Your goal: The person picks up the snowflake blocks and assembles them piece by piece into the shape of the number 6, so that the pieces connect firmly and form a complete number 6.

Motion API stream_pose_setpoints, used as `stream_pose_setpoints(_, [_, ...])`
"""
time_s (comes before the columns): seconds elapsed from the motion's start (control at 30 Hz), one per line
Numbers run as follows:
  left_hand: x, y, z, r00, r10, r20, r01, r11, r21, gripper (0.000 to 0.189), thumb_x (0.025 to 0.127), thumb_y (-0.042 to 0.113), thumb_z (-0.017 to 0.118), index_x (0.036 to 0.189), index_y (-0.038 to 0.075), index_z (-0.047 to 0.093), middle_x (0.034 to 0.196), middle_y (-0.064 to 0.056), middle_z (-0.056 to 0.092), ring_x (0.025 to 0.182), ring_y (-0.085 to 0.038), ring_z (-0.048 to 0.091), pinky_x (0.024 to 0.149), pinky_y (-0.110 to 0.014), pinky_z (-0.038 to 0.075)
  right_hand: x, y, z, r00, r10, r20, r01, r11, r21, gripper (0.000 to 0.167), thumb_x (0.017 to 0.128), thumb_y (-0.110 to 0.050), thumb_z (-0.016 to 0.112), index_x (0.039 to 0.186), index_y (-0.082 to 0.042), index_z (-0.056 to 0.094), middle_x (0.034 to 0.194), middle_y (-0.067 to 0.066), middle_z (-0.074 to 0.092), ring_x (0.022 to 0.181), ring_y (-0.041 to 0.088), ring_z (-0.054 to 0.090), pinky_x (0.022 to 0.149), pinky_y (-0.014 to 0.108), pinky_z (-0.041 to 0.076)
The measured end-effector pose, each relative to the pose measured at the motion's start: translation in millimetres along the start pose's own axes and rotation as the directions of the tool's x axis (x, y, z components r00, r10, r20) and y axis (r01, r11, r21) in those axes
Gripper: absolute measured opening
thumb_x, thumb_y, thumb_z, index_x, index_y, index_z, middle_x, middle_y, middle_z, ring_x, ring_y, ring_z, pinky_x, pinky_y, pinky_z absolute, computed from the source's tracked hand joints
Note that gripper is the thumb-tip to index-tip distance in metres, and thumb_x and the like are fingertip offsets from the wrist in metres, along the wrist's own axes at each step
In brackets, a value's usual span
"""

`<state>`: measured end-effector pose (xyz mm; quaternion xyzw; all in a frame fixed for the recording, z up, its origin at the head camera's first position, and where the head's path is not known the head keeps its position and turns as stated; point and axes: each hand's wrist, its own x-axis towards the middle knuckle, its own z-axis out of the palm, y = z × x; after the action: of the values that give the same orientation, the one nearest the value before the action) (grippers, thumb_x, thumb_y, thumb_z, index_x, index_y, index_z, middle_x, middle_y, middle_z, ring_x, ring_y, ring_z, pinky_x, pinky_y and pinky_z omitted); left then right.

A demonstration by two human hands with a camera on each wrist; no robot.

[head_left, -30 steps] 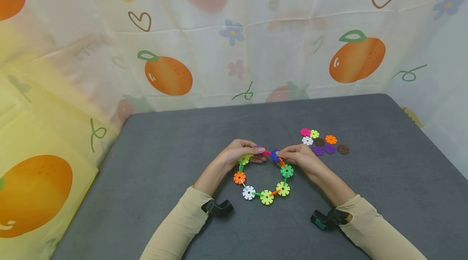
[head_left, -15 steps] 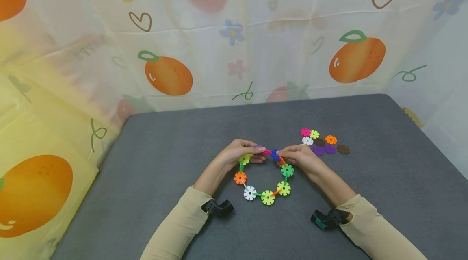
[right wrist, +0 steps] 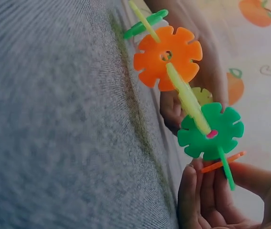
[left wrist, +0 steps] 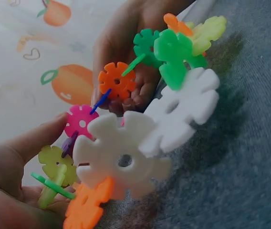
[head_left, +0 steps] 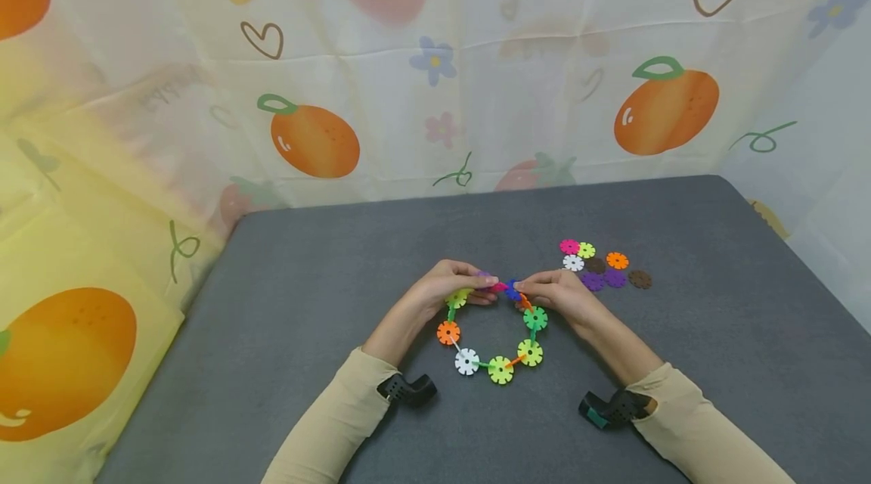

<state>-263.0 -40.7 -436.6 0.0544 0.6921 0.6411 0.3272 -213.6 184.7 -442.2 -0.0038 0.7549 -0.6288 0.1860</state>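
A ring of slotted plastic flower discs (head_left: pixel 500 372), linked edge to edge, hangs between both hands. My left hand (head_left: pixel 438 287) pinches it at the upper left, around a purple disc (left wrist: pixel 68 144) and a pink disc (left wrist: pixel 80 117). At the upper right, the fingers of my right hand (head_left: pixel 561 295) pinch a blue disc (head_left: pixel 513 290), whose edge meets the pink one. An orange disc (left wrist: pixel 108 75) follows the blue disc in the left wrist view. A green disc (right wrist: pixel 226 126) shows above the right fingertips in the right wrist view.
Several loose discs lie behind the right hand, among them a pink disc (head_left: pixel 569 246), an orange disc (head_left: pixel 617 261) and a brown disc (head_left: pixel 640 279). The grey table (head_left: pixel 327 257) ends at a printed fabric backdrop (head_left: pixel 381 91).
The ring's lower discs have shifted slightly to the right and toward the person. The pink disc sits a little nearer the blue one. Both hands keep nearly the same place and grip.
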Motion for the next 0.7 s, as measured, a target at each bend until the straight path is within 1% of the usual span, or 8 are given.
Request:
stream_pose_setpoints(0.17, [-1.1,-0.7,6.2,0.999,0.020,-0.030,-0.021,1.000,-0.009,0.026,0.088,0.014,0.073,0.104,-0.005,0.068,0.084,-0.008,0.075,0.077,-0.014,0.073,0.083,-0.036,0.061,0.7,1,3,0.999,-0.010,-0.031,0.010,1.000,0.001,0.032,0.094,-0.024,0.065,0.108,0.004,0.071,0.093,-0.005,0.070,0.087,0.006,0.064,0.081,0.020,0.054])
stream_pose_setpoints(0.3, [0.9,-3.5,8.3,0.998,0.041,-0.043,-0.043,0.998,-0.046,0.023,0.088,0.013,0.073,0.102,-0.004,0.067,0.083,-0.008,0.075,0.076,-0.014,0.073,0.082,-0.036,0.061,2.4,2,4,0.998,0.014,-0.068,-0.014,1.000,0.004,0.031,0.093,-0.026,0.066,0.105,0.002,0.072,0.094,-0.004,0.070,0.086,0.006,0.063,0.080,0.020,0.053])
stream_pose_setpoints(0.37, [1.6,-3.8,7.4,0.999,0.045,-0.022,-0.046,0.997,-0.056,0.024,0.089,0.013,0.072,0.104,-0.005,0.067,0.088,-0.013,0.076,0.080,-0.017,0.074,0.084,-0.037,0.061,2.9,2,4,0.997,0.027,-0.077,-0.027,1.000,0.006,0.032,0.093,-0.028,0.066,0.105,0.001,0.073,0.097,-0.002,0.069,0.088,0.007,0.063,0.082,0.022,0.053])
stream_pose_setpoints(0.43, [1.3,-3.1,4.8,0.999,0.040,0.010,-0.039,0.999,-0.031,0.029,0.092,0.019,0.069,0.108,-0.005,0.067,0.097,-0.019,0.075,0.087,-0.022,0.075,0.087,-0.039,0.060,3.1,1,3,0.997,0.030,-0.070,-0.030,1.000,-0.001,0.033,0.093,-0.029,0.066,0.106,0.000,0.072,0.102,0.000,0.069,0.091,0.008,0.063,0.086,0.025,0.054])
stream_pose_setpoints(0.5, [-0.6,-0.8,0.0,0.999,0.045,0.002,-0.045,0.997,0.061,0.036,0.095,0.028,0.064,0.113,-0.003,0.068,0.109,-0.018,0.073,0.097,-0.021,0.073,0.091,-0.038,0.059,2.7,0,2,0.998,0.026,-0.059,-0.027,1.000,-0.007,0.036,0.094,-0.030,0.065,0.109,0.002,0.071,0.109,0.004,0.068,0.094,0.008,0.063,0.092,0.029,0.054])
stream_pose_setpoints(0.57, [-1.9,1.2,-6.0,0.998,0.062,-0.028,-0.056,0.981,0.187,0.038,0.096,0.033,0.062,0.115,0.001,0.070,0.116,-0.016,0.071,0.103,-0.020,0.070,0.090,-0.034,0.058,2.5,-1,1,0.998,0.019,-0.053,-0.020,1.000,-0.024,0.039,0.095,-0.031,0.063,0.112,0.004,0.069,0.112,0.007,0.067,0.094,0.009,0.063,0.095,0.032,0.054])
stream_pose_setpoints(0.63, [-3.5,2.7,-12.0,0.994,0.092,-0.065,-0.069,0.952,0.299,0.035,0.095,0.032,0.063,0.114,0.005,0.071,0.114,-0.012,0.072,0.097,-0.014,0.067,0.082,-0.027,0.057,2.2,-1,0,0.998,-0.006,-0.063,0.001,0.997,-0.077,0.042,0.096,-0.034,0.062,0.112,0.004,0.069,0.111,0.009,0.067,0.091,0.009,0.064,0.093,0.032,0.056])
stream_pose_setpoints(0.7, [-4.0,2.8,-16.3,0.988,0.128,-0.086,-0.087,0.924,0.371,0.028,0.093,0.026,0.067,0.112,0.006,0.073,0.107,-0.010,0.074,0.088,-0.009,0.065,0.074,-0.022,0.053,1.5,-2,1,0.996,-0.043,-0.082,0.031,0.989,-0.148,0.039,0.096,-0.034,0.062,0.107,0.003,0.070,0.100,0.008,0.069,0.082,0.010,0.062,0.081,0.030,0.058])
